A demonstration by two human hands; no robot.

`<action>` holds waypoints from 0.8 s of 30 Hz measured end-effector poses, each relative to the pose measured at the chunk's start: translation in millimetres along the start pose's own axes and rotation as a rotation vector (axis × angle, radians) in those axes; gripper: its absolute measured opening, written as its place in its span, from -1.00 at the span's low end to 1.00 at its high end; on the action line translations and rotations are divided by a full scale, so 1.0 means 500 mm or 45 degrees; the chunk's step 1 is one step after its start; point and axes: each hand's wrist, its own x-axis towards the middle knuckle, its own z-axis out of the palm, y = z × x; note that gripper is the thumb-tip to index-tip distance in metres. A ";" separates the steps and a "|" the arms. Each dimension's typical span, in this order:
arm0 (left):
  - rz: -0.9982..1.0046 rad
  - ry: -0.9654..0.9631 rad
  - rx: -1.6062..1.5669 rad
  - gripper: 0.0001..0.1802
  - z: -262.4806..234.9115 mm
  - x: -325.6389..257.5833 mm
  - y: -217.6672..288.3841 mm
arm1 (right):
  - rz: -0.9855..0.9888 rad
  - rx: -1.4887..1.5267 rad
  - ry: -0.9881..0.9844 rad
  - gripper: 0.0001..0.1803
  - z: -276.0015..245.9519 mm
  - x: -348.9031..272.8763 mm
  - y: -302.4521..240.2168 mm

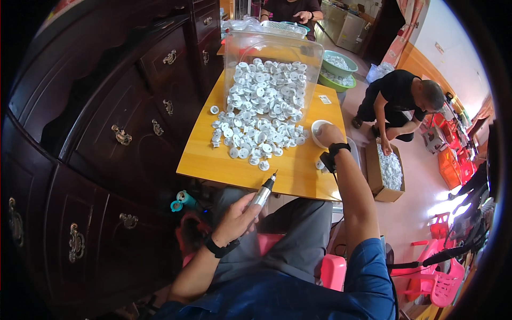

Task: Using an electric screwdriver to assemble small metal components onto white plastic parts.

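My left hand [238, 217] is wrapped round a silver electric screwdriver [261, 196] with a black nose. Its thin bit points up and away, at the near edge of the yellow table [208, 160]. At the table's right side, my right hand [330, 135] reaches into a small white bowl [316, 128]. The fingertips and the bowl's contents are hidden. White round plastic parts [261, 136] lie heaped in front of a clear plastic bin [313, 88], which lies tipped toward me with more of them inside. Another white part [320, 165] sits beside my right wrist.
Dark drawer cabinets [96, 154] line the left side. On the right, a person [402, 101] bends over a cardboard box [376, 178] of white parts. Green basins [340, 64] stand behind the table, where another person [293, 10] sits. Pink chairs [448, 282] stand at lower right.
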 end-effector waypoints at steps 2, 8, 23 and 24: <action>0.001 0.000 0.004 -0.49 0.001 0.001 0.002 | 0.003 0.006 0.026 -0.76 0.013 0.009 0.009; 0.015 -0.027 -0.039 -0.52 -0.008 -0.004 0.007 | 0.006 0.036 0.031 -0.77 -0.004 -0.009 -0.007; 0.087 -0.046 -0.058 -0.47 -0.005 -0.002 -0.005 | -0.053 1.778 0.015 -0.85 -0.016 -0.167 -0.114; 0.112 -0.050 -0.046 -0.46 -0.007 -0.002 -0.006 | -0.004 1.814 -0.067 -0.84 -0.008 -0.187 -0.140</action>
